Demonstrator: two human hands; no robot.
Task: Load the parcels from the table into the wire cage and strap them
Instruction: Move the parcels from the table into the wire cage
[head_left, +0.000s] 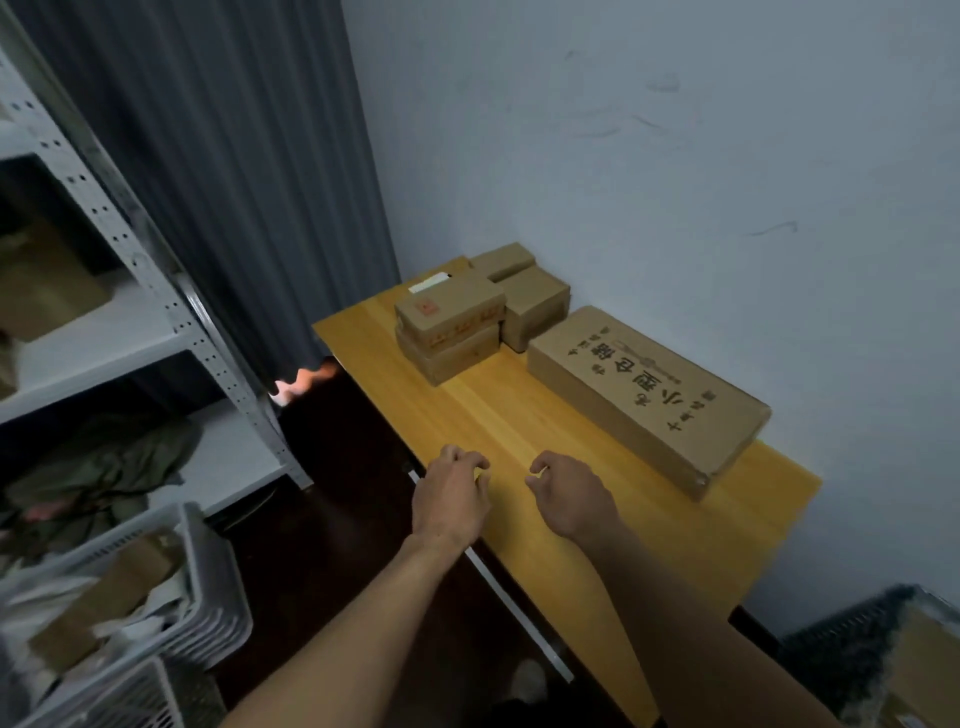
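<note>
Several brown cardboard parcels lie on a yellow wooden table (519, 436). A long flat parcel (644, 395) with printed characters sits along the wall side. At the far end two small parcels are stacked (449, 322), with two more small boxes (530, 296) behind them. My left hand (452, 496) and my right hand (566, 491) hover over the table's near edge, both empty with fingers loosely curled, short of the parcels. A dark wire cage (852, 644) shows at the bottom right corner, with cardboard inside it.
A white metal shelf rack (171, 317) stands on the left with boxes and cloth on it. A white plastic basket (208, 597) full of packaging sits low at the left. A grey curtain (234, 156) hangs behind. The wall (675, 156) borders the table's right side.
</note>
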